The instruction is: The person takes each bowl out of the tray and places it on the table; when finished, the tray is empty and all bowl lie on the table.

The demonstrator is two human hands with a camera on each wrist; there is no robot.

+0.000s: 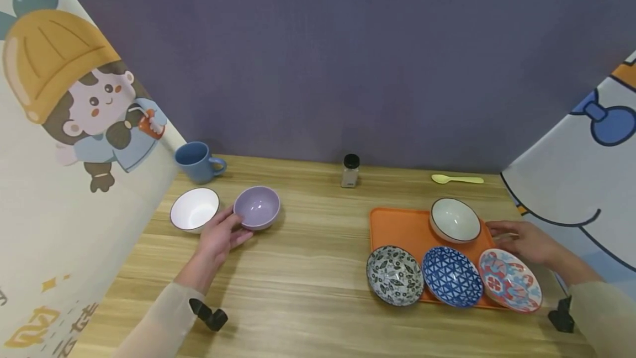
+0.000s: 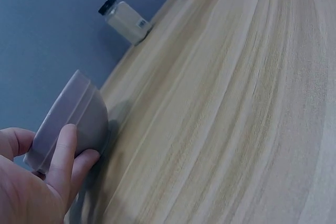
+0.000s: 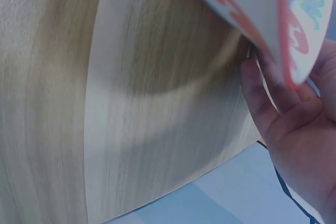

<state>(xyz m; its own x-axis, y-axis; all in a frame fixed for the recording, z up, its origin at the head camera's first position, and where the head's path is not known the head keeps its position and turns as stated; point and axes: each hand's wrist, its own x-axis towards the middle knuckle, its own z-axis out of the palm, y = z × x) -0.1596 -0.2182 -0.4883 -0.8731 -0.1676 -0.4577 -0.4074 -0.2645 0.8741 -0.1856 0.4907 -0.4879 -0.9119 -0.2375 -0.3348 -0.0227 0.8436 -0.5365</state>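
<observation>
A person's left hand (image 1: 217, 236) pinches a purple bowl (image 1: 258, 207) at its side; the right hand (image 1: 526, 242), fingers loosely extended, hovers by an orange tray (image 1: 397, 229) (contact unclear).

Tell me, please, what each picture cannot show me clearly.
Head view: print on the clear black-lidded jar; too small.
Left wrist view: inside of the round lilac bowl; hidden by its wall.
Right wrist view: part of the red-and-blue patterned white bowl; cut by top edge.
</observation>
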